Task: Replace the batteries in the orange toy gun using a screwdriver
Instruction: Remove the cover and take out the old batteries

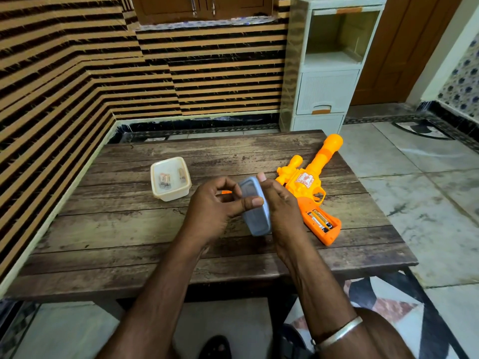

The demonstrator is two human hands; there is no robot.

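Orange plastic toy gun lies flat on the weathered wooden plank table, to the right of both hands, muzzle pointing away. The battery compartment in its grip is uncovered, and two cylindrical batteries sit inside it side by side.

Between the hands, raised on edge above the table, is a grey-blue rectangular plastic lid. The left hand pinches it, thumb stretched onto its near face and fingers curled behind. The right hand wraps it from the other side, thumb tip showing above the top edge. Well to the left stands an open translucent white plastic tub holding a few more batteries.

The step in hand seems to be dealing with the tub and its lid, with the swap itself under way. Whether the cells in the grip are old or fresh cannot be told. A small orange piece peeks out behind the left hand; cover or tool handle, it is too hidden to say. No screwdriver shows clearly.

Next, the lid probably needs setting aside or pressing onto the tub, freeing both hands for the open compartment.
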